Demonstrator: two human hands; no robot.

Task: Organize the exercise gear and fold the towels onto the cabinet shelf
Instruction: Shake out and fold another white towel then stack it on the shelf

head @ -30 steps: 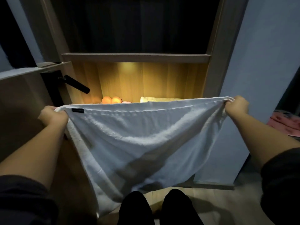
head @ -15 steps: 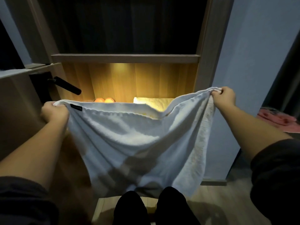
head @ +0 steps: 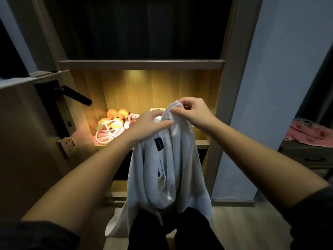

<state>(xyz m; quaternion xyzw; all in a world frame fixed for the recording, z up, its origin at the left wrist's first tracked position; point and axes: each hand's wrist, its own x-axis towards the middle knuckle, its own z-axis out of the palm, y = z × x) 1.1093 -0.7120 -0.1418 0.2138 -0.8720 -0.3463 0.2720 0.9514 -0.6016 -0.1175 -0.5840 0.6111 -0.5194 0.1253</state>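
A white towel [head: 173, 168] is held hanging, bunched at its top. It is pinched there by the left hand [head: 149, 123] and the right hand [head: 193, 112], set close together. Beyond, orange dumbbells [head: 117, 114] and a white cord [head: 108, 132] are seen on the lit cabinet shelf [head: 201, 142].

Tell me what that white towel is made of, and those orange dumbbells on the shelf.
The white towel looks like soft cotton terry: it hangs in limp folds with a fuzzy surface. The orange dumbbells look coated in matte rubber or vinyl, even-coloured without glints, though that's uncertain.
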